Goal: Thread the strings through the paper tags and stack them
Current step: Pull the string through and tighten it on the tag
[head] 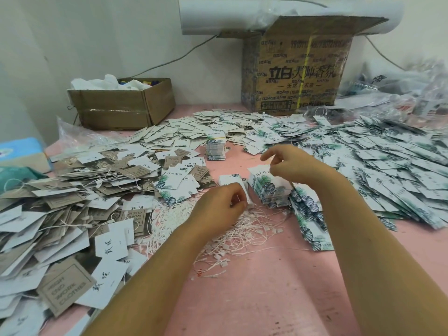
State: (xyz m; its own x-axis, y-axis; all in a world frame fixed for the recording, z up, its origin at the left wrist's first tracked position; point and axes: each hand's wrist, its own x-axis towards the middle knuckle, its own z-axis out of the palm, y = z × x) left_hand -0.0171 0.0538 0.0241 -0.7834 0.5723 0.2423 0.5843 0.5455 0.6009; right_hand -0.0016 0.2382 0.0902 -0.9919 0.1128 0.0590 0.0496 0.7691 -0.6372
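Observation:
My left hand (pixel 221 206) pinches the near edge of a white paper tag (pixel 230 181), along with what looks like a thin white string end. My right hand (pixel 289 163) hovers just above a short stack of leaf-printed tags (pixel 269 190), its fingers curled; what they pinch is too small to see. A tangle of white strings with small plastic locks (pixel 240 231) lies on the pink table (pixel 254 299) just below both hands. A banded upright bundle of tags (pixel 215 147) stands behind them.
Loose grey and white tags (pixel 72 202) cover the left side, and leaf-printed tags (pixel 388 161) spread over the right. A low cardboard box (pixel 121 105) and a tall printed carton (pixel 298 69) stand by the wall. A tissue pack (pixel 21 151) lies far left.

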